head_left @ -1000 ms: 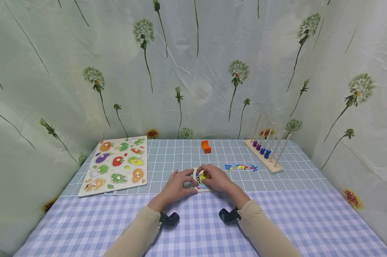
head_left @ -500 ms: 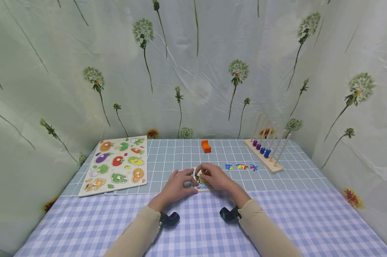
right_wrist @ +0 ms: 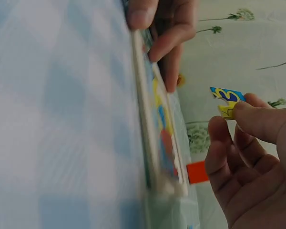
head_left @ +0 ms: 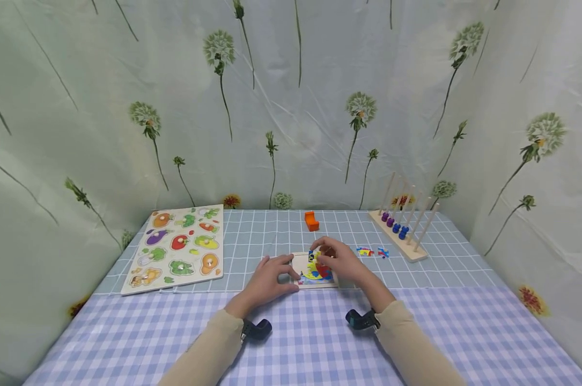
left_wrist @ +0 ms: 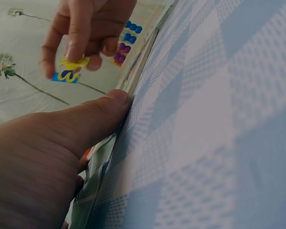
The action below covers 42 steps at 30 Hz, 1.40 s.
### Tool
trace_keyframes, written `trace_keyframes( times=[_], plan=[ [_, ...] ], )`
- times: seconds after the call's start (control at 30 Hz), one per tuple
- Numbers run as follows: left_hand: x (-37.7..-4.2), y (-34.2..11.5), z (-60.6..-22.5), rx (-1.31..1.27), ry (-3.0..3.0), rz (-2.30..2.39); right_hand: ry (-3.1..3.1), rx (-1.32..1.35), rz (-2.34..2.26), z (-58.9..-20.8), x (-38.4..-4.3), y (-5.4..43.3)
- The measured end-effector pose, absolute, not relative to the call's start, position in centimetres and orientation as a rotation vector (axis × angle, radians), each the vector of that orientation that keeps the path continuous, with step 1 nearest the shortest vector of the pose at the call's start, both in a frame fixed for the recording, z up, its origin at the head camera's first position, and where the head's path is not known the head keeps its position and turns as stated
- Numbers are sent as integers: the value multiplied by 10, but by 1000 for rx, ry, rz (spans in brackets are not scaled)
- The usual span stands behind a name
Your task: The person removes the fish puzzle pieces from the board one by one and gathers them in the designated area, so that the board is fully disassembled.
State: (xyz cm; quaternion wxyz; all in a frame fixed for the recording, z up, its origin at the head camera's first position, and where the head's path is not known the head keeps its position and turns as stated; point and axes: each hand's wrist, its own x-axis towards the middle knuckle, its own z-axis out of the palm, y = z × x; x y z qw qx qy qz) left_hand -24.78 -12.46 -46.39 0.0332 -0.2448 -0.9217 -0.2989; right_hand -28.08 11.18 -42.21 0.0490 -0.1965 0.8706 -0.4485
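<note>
My right hand (head_left: 343, 261) pinches a blue and yellow puzzle piece (right_wrist: 229, 101) between thumb and fingers. The piece is held up above the small wooden puzzle board (head_left: 299, 262), and a 3-like curl is printed on it. Bare wood shows in the board's upper left, while yellow, red and blue pieces lie in its lower and right part, partly hidden by my right hand. My left hand (head_left: 265, 280) holds the board's left side, thumb at the near edge and fingers towards the far corner. Two loose puzzle pieces (head_left: 365, 251) lie right of the board.
A large vegetable peg puzzle (head_left: 177, 246) lies at the left. Behind the board stands a small orange toy chair (head_left: 311, 221). A wooden peg rack (head_left: 406, 249) with purple and blue beads stands at the back right. A flower-printed curtain (head_left: 310, 107) encloses the table.
My right hand has risen off the board and moved right, lifting the blue and yellow piece with it. More of the board now shows. My left hand keeps its place.
</note>
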Motion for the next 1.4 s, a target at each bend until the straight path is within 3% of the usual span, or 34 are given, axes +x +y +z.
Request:
trace_keyframes(
  times=[0.67,1.4],
  plan=[
    [-248,-125,-464,-741,-2847,-912,2798,-349,-1284,-435,-285,172],
    [-248,-125,-465,-745,-2843,-909,2971,-462,-890,-445,-284,185]
  ],
)
